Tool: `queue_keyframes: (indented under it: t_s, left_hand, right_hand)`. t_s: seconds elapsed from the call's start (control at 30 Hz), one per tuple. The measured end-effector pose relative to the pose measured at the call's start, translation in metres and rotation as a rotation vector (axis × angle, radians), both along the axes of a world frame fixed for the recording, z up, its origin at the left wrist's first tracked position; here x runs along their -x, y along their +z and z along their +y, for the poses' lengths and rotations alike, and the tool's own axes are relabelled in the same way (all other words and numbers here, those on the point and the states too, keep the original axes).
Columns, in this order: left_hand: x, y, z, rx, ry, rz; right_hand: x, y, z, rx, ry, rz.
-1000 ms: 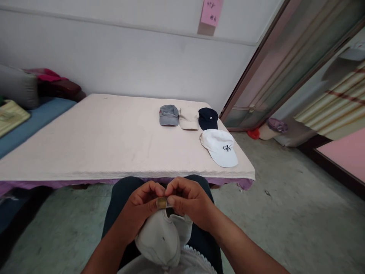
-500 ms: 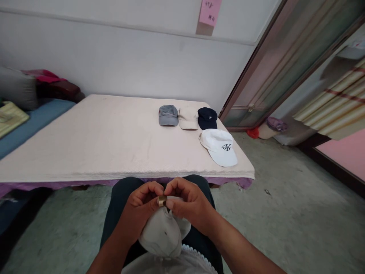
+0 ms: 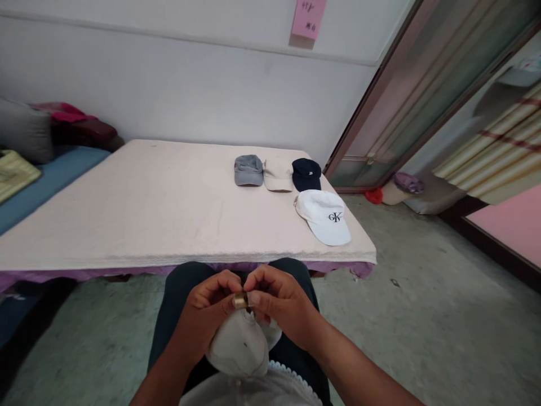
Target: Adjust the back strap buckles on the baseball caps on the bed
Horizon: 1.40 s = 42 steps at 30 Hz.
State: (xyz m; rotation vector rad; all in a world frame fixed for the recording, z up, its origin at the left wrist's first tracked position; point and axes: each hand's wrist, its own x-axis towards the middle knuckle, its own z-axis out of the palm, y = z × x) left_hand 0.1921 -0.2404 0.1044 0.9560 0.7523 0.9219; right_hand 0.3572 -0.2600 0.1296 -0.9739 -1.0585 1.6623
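While both hands meet over lap, fingers stay curled in, none spread. Left hand (image 3: 207,304): thumb and forefinger pinch brass buckle (image 3: 240,300) from left; palm rests on pale grey cap (image 3: 239,347). Right hand (image 3: 279,307): fingertips pinch buckle's right edge, touching left fingertips. Pale grey cap lies on lap under hands, near worktop (image 3: 147,208) front edge. Far right of worktop, well apart from hands: grey cap (image 3: 248,170), beige cap (image 3: 278,173), navy cap (image 3: 306,174) in row; white cap (image 3: 323,216) just nearer.
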Motion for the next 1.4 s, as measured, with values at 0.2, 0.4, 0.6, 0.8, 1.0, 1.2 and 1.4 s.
queue_keyframes:
  t_s: [0.2,0.4,0.6,0.8,1.0,1.2,1.4]
  left_hand:
    - [-0.004,-0.002,-0.004,0.068,0.012,-0.053]
    - [-0.005,-0.003,-0.003,0.062,-0.014,-0.021]
    - [-0.004,-0.005,-0.004,0.028,-0.011,0.012]
    - [-0.003,-0.002,-0.002,-0.077,0.007,0.094]
    - [0.000,-0.005,-0.001,-0.060,-0.013,0.122]
    - [-0.006,-0.003,-0.003,0.018,-0.059,-0.023]
    - [-0.008,0.002,-0.004,0.100,-0.112,-0.099]
  right_hand:
    - [0.000,-0.003,-0.001,0.000,-0.053,-0.022]
    - [-0.002,0.000,0.002,-0.016,-0.059,-0.098]
    - [-0.001,0.006,0.007,0.087,-0.003,-0.030]
    - [-0.001,0.007,0.007,0.093,-0.024,-0.014]
    - [0.000,0.003,0.007,0.086,-0.030,-0.041]
    - [0.002,0.002,0.006,0.114,-0.042,-0.002]
    - [0.000,-0.004,0.007,0.136,-0.053,0.036]
